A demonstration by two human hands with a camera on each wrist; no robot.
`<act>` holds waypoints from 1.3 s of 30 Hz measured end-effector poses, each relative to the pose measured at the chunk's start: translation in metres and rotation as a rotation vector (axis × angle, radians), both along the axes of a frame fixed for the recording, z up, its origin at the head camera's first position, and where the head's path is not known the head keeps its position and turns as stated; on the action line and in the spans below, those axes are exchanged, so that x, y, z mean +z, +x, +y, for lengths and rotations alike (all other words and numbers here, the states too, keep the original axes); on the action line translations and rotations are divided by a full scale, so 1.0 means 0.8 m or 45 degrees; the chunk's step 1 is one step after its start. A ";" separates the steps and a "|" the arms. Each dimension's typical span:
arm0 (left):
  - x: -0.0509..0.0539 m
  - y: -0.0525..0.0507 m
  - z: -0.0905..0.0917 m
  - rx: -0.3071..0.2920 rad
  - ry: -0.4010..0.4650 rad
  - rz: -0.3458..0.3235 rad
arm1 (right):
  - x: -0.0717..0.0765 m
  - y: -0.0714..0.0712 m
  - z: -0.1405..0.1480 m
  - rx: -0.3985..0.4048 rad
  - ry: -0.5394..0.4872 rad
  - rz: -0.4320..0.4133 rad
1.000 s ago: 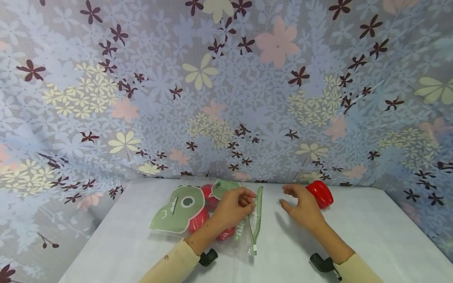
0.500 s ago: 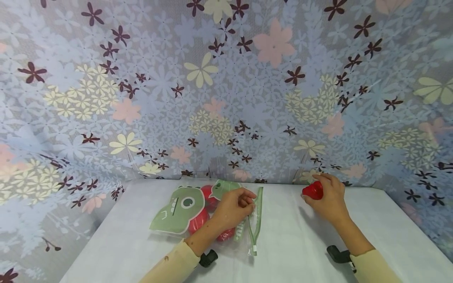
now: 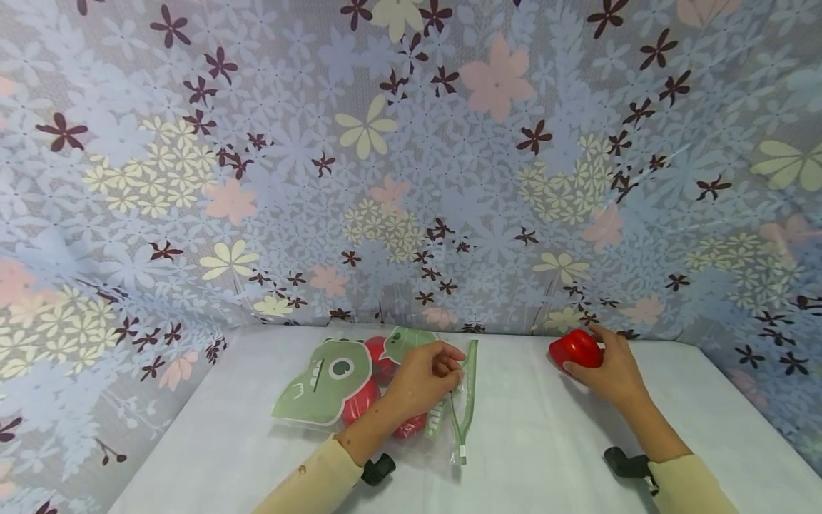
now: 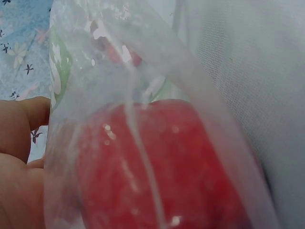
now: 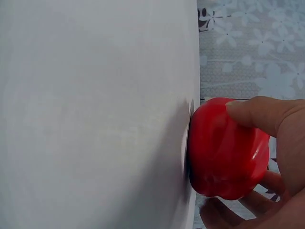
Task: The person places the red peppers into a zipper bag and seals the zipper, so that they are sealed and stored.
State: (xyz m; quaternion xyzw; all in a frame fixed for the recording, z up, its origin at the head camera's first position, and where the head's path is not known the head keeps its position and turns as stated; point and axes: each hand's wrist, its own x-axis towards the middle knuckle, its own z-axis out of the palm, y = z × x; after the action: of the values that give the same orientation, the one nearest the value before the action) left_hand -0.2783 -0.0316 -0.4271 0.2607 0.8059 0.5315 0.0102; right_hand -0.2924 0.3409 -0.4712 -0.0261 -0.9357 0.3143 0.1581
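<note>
Head camera: a clear dinosaur-print bag (image 3: 324,396) lies on a white counter (image 3: 523,421), its green zip edge (image 3: 471,392) facing right. A red pepper (image 3: 574,350) sits well to the right of the bag and slightly further back than its middle. The right hand (image 3: 613,371) is the nearer one, pinching the pepper between thumb and fingers from the side away from the bag. The left hand (image 3: 426,373) is over the bag's mouth, fingers curled, apparently pinching the film; a wide gap parts it from the pepper. The pepper's long axis seems to run roughly crosswise, lobed end towards the bag, though its chunky shape makes this uncertain

Left wrist camera: the bag fills the frame, with a rounded red shape (image 4: 157,162) inside. The left hand shows beside the bag's film, fingertips hidden

Right wrist camera: the thumb presses one side of the pepper, fingers curl round the other. Here its lobed end is at the frame's foot; I cannot tell whether it touches the counter. The bag is out of sight
</note>
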 end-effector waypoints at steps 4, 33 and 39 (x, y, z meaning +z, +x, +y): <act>0.001 -0.002 0.001 0.006 0.000 -0.005 | 0.000 -0.002 0.004 0.022 -0.019 -0.038; 0.004 -0.015 -0.001 -0.003 -0.005 0.000 | 0.006 -0.009 -0.006 0.019 -0.057 -0.111; 0.003 -0.015 0.000 -0.005 -0.001 0.001 | 0.011 -0.007 -0.017 0.078 -0.059 -0.114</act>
State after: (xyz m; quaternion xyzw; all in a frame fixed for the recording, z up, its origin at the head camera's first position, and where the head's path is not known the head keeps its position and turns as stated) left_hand -0.2902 -0.0318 -0.4251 0.2625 0.8055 0.5312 0.0110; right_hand -0.2981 0.3273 -0.4620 -0.0152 -0.9347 0.3390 0.1057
